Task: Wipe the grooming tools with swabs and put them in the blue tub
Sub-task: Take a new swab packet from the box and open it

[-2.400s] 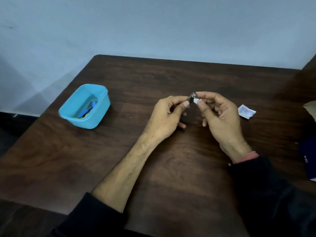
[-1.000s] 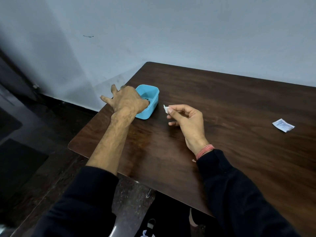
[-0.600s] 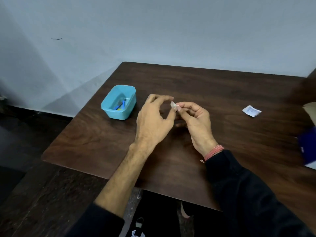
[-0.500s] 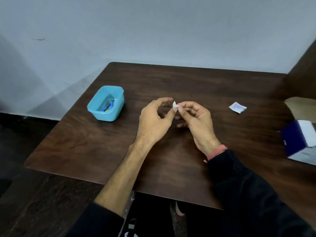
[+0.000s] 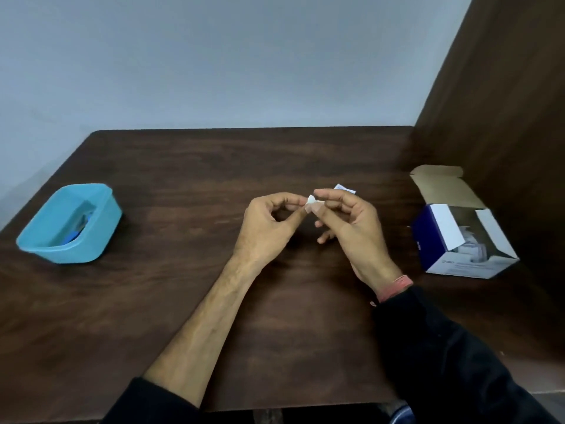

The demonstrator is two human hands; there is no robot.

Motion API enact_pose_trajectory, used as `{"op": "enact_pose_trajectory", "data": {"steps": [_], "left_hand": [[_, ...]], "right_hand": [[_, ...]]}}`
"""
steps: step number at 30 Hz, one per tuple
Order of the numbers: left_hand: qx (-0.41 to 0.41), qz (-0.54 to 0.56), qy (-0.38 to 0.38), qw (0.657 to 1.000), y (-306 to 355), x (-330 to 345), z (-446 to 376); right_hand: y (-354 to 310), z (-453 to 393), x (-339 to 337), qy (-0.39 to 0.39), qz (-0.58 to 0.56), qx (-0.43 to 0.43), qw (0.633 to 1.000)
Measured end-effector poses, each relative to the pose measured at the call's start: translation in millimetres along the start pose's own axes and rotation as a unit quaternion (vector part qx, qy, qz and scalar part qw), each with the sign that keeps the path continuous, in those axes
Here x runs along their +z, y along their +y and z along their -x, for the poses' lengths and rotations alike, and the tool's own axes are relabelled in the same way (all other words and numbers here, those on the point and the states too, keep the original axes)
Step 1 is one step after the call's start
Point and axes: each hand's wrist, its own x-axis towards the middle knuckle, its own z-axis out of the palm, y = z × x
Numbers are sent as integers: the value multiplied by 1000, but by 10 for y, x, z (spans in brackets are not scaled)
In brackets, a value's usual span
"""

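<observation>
Hands meet over the table's point(image 5: 275, 332) middle, because the swab point(image 5: 311, 199) is too small for one: my left hand point(image 5: 269, 228) pinches it between thumb and forefinger, my right hand point(image 5: 345, 221) pinches its other edge, spare fingers curled clear. It is a small white folded scrap, probably a used one. Just behind lies a torn sachet point(image 5: 345, 189). Off left sits the tub point(image 5: 70, 223), pale blue, tools inside; off right, the open box point(image 5: 461, 240) of fresh sachets.

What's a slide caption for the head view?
Both hands pinch a white swab over the table, blue tub at left.
</observation>
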Motion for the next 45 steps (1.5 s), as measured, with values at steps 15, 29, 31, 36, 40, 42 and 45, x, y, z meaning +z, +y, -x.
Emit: {"op": "enact_pose_trajectory", "data": {"steps": [15, 29, 31, 36, 40, 42, 45], "left_hand": [[-4, -343, 25, 939, 255, 819, -878], [-17, 102, -30, 994, 84, 190, -335], [-14, 135, -42, 990, 24, 130, -280], [-13, 155, -57, 986, -27, 82, -310], [-21, 172, -80, 982, -35, 77, -340], [-23, 184, -96, 978, -42, 59, -359], [-18, 182, -118, 976, -20, 55, -355]], "right_hand": [[56, -434, -506, 205, -4, -3, 979], [17, -212, -156, 45, 36, -7, 998], [11, -193, -109, 49, 64, -26, 996], [36, -182, -116, 91, 150, -75, 982], [-2, -177, -113, 100, 112, -49, 988], [-21, -162, -98, 98, 104, -44, 989], [-32, -155, -99, 103, 107, -52, 988]]}}
